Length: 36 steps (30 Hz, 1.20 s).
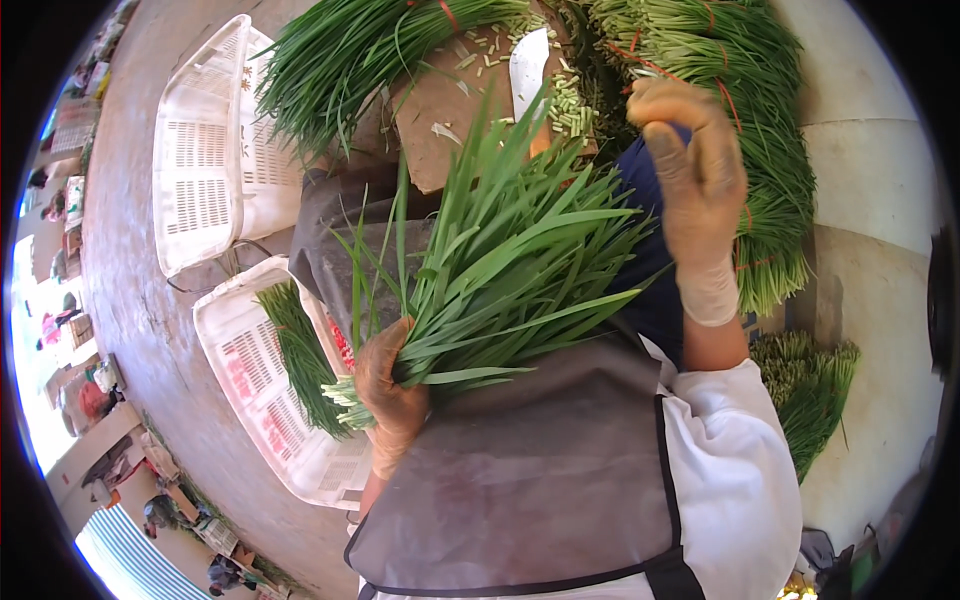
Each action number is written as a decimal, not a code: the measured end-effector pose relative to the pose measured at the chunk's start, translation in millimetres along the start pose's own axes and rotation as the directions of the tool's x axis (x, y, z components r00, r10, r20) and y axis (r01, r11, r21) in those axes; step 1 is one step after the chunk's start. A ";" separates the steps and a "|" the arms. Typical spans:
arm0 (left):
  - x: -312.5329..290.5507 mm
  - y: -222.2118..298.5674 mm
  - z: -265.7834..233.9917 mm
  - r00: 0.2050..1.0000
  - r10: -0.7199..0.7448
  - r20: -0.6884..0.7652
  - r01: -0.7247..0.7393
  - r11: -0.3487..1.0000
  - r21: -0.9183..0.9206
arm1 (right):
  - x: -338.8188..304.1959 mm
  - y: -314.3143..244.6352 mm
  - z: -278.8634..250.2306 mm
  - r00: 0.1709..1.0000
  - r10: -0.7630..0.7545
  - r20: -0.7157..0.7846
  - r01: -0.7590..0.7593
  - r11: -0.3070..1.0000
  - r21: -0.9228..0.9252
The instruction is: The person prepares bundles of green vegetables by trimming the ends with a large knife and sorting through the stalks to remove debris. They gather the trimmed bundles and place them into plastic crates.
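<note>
Greens seemingly being bundled, left hand clamped just above pale stem ends; right hand half-curled, its hold unclear; next move likely calls for tying.

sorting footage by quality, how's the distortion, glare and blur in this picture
Head view: strong fisheye distortion inside a black surround; head view: a washed-out bright patch at the far left; head view: right hand looks slightly blurred, while the leaves in the left hand look fairly sharp.

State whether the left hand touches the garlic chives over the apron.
Touching: the head view shows the left hand gripping those garlic chives near their pale ends.
</note>
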State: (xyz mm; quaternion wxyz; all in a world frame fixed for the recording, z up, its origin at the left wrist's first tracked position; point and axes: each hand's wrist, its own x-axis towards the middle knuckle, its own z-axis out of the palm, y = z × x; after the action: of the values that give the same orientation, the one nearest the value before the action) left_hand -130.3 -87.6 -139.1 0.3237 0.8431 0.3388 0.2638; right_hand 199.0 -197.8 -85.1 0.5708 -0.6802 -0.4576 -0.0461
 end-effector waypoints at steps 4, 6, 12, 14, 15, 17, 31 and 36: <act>1.3 -2.8 0.8 1.000 -0.005 0.010 0.005 1.000 0.004 | 18.6 -9.7 -24.9 0.942 -0.201 0.268 0.127 0.954 0.271; 0.2 -6.4 0.2 1.000 -0.027 0.016 0.027 0.999 -0.018 | 23.9 -19.1 -28.2 0.864 -0.269 0.426 0.246 0.963 0.108; 3.6 -3.4 0.1 0.996 -0.086 0.035 0.087 0.995 -0.044 | 7.5 -21.4 -7.5 0.816 -0.228 0.531 0.369 0.913 -0.176; 2.0 -6.5 0.2 0.993 -0.115 0.030 0.116 0.992 -0.055 | 1.8 -16.0 -3.2 0.916 -0.193 0.351 0.224 0.973 -0.051; 2.2 -7.6 0.4 0.993 -0.118 0.029 0.120 0.991 -0.052 | 0.0 -13.4 -2.3 0.969 -0.129 0.211 0.111 0.989 0.093; 6.1 -6.8 -0.4 0.994 -0.106 0.020 0.108 0.991 -0.075 | 14.4 -14.1 -12.0 0.956 -0.268 0.123 0.271 0.963 -0.008; 54.1 6.1 -27.4 0.763 -0.619 0.189 0.585 0.534 -0.611 | -35.6 27.8 37.3 0.724 0.115 0.680 0.217 0.898 -0.383; 61.4 9.9 -28.2 0.674 -0.674 0.303 0.607 0.272 -0.747 | -1.7 9.5 21.1 0.961 -0.049 0.273 0.147 0.925 -0.350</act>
State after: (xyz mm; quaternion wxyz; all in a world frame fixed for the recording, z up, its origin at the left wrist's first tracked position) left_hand -106.3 -37.3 -99.7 0.7308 0.3798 0.5021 0.2637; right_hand 194.8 -180.9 -100.3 0.3658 -0.7510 -0.5453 -0.0700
